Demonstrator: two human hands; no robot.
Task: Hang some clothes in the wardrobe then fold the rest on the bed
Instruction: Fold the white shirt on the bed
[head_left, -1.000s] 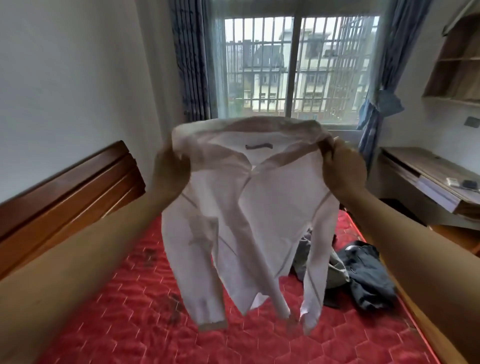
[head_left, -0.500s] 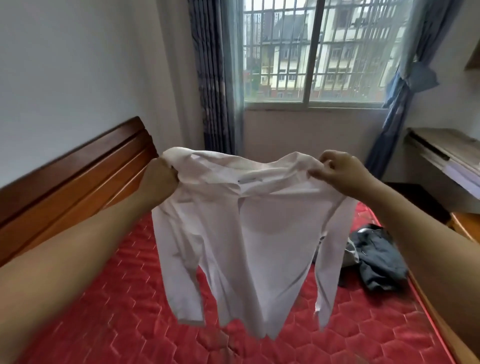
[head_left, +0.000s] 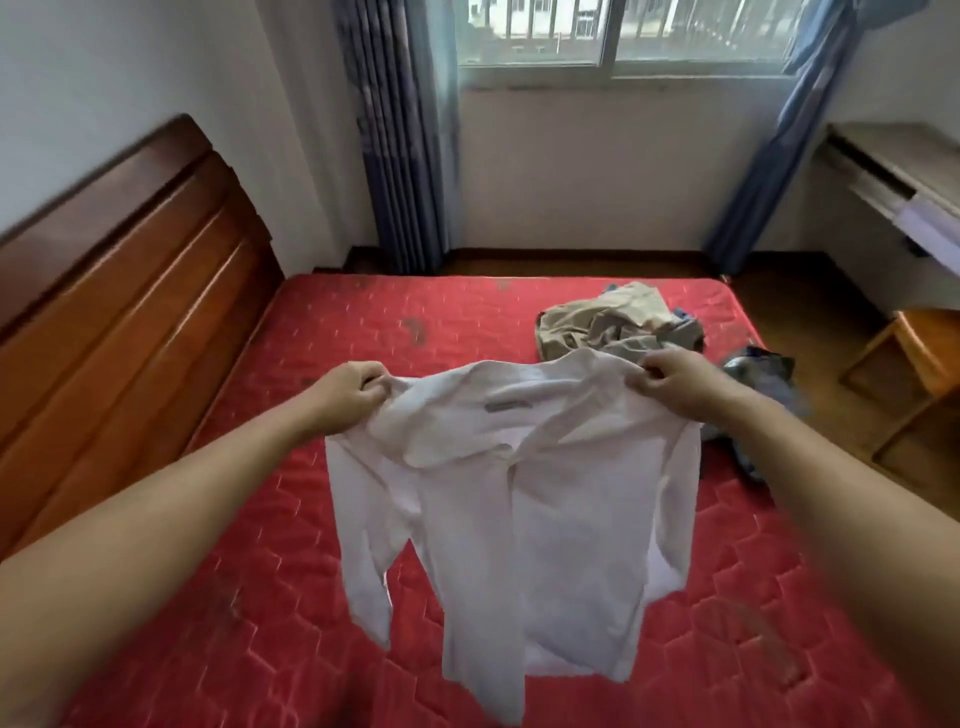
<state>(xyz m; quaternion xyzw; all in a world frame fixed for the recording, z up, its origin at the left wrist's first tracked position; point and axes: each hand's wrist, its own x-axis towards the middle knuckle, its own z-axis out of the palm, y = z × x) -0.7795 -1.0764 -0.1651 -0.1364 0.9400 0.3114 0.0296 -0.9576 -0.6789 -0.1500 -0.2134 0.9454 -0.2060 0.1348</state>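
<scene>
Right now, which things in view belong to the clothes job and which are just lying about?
Job: white shirt, pinched at the shoulders by the left grip and right grip; beige garment and dark garment lying on the red mattress.
Lying about: wooden headboard, curtains, desk, wooden stool.

We've got a bed: red quilted mattress (head_left: 260, 639) with hexagon stitching, and a wooden headboard (head_left: 119, 291) along its left side. Lying on it, far right, is a crumpled beige garment (head_left: 597, 322), with a grey garment (head_left: 680, 336) touching its right side. Just beside those, at the mattress's right edge, is a blue-grey garment (head_left: 763, 371). It's blurred, so we can't tell if it overhangs. Dark stains (head_left: 415, 330) sit far-middle on the mattress surface.
</scene>
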